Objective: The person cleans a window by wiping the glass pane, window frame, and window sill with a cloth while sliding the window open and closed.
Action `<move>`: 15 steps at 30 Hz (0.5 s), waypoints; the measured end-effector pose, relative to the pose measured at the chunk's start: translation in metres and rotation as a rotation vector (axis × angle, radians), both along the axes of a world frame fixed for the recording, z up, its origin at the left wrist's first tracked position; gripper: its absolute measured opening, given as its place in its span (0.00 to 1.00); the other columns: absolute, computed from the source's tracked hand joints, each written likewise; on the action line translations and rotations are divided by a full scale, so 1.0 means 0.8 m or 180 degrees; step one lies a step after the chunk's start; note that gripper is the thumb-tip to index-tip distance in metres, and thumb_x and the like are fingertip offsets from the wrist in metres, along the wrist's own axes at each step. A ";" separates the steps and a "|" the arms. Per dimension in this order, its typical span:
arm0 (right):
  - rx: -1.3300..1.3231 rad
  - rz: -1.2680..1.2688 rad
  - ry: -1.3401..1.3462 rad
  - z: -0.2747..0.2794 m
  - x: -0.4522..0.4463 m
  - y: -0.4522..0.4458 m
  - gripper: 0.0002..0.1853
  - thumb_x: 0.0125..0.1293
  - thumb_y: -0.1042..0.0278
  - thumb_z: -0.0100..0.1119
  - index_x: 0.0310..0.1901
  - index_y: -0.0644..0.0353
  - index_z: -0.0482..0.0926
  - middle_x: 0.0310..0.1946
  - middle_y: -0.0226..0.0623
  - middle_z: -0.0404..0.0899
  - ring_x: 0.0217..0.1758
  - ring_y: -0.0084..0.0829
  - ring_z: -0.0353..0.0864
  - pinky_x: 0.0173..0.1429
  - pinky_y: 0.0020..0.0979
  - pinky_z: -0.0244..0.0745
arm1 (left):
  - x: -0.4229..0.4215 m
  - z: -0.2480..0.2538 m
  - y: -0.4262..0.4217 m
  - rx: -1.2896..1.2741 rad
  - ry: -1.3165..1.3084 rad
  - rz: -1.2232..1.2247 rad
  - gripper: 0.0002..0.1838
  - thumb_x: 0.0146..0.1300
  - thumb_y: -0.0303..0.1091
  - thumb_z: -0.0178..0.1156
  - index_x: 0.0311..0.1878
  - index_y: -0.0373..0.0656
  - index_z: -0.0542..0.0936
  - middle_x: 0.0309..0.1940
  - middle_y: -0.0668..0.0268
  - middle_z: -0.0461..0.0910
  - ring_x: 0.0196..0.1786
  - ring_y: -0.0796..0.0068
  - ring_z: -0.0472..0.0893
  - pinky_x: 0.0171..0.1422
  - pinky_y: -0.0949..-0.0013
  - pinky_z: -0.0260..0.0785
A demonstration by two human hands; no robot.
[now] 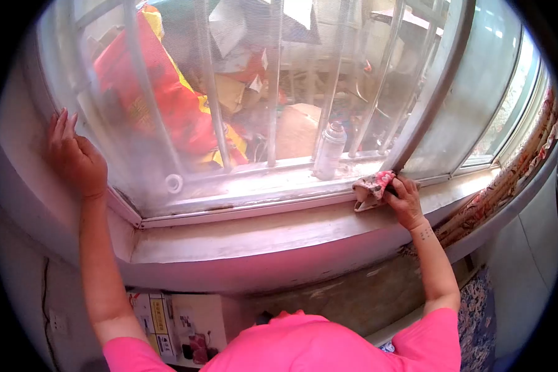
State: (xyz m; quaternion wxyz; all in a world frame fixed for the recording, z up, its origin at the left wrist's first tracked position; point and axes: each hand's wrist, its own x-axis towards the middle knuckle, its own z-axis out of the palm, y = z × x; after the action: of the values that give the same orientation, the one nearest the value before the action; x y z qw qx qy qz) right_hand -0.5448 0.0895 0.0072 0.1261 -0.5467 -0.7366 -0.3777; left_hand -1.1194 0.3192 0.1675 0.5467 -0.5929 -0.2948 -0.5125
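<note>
My right hand (406, 199) grips a floral cloth (370, 191), bunched up and pressed on the lower rail of the window frame (260, 212). It is beside the foot of the upright window bar (437, 87). My left hand (77, 154) rests against the left side of the window recess, fingers stretched upward and holding nothing. Between the hands is the cloudy window pane (142, 158). Under the frame runs the pale window sill (229, 240).
Behind the glass stand metal bars (272, 93), a spray can (330, 150) and a red and yellow bag (155, 87). A gathered patterned curtain (496, 195) hangs at the right. Below the sill are boxes (155, 319) and a wall socket (58, 321).
</note>
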 end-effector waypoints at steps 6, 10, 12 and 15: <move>-0.0030 0.0290 -0.0037 0.003 -0.025 0.016 0.13 0.51 0.67 0.58 0.41 0.43 0.81 0.52 0.30 0.69 0.58 0.36 0.67 0.58 0.39 0.66 | 0.001 0.000 -0.004 0.0003 -0.0020 0.0176 0.16 0.66 0.22 0.42 0.54 0.39 0.73 0.56 0.57 0.74 0.62 0.52 0.70 0.65 0.54 0.62; -0.0087 0.0541 -0.0119 0.013 -0.072 0.034 0.15 0.51 0.66 0.58 0.43 0.43 0.81 0.52 0.31 0.69 0.58 0.36 0.67 0.58 0.39 0.66 | 0.003 -0.004 -0.003 -0.0060 -0.0145 0.0058 0.16 0.65 0.22 0.43 0.54 0.40 0.73 0.55 0.58 0.74 0.62 0.53 0.70 0.65 0.55 0.62; -0.0122 0.0575 -0.0159 0.012 -0.100 0.045 0.15 0.52 0.66 0.57 0.44 0.43 0.81 0.51 0.30 0.69 0.58 0.36 0.67 0.58 0.39 0.65 | 0.003 -0.005 -0.003 -0.0036 -0.0186 0.0003 0.16 0.65 0.22 0.43 0.54 0.41 0.73 0.55 0.59 0.74 0.62 0.54 0.71 0.65 0.56 0.62; -0.0169 0.0783 -0.0059 0.015 -0.154 0.065 0.16 0.53 0.66 0.56 0.45 0.45 0.81 0.51 0.31 0.68 0.58 0.36 0.67 0.58 0.38 0.65 | 0.003 -0.004 -0.005 -0.0062 -0.0188 -0.0037 0.17 0.64 0.21 0.44 0.54 0.41 0.73 0.55 0.60 0.75 0.62 0.55 0.71 0.65 0.57 0.61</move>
State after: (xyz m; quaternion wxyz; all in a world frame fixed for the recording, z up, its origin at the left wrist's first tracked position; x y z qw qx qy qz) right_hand -0.6678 0.1416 0.0196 0.1501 -0.4518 -0.8090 -0.3448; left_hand -1.1169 0.3155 0.1640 0.5289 -0.5845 -0.3124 -0.5301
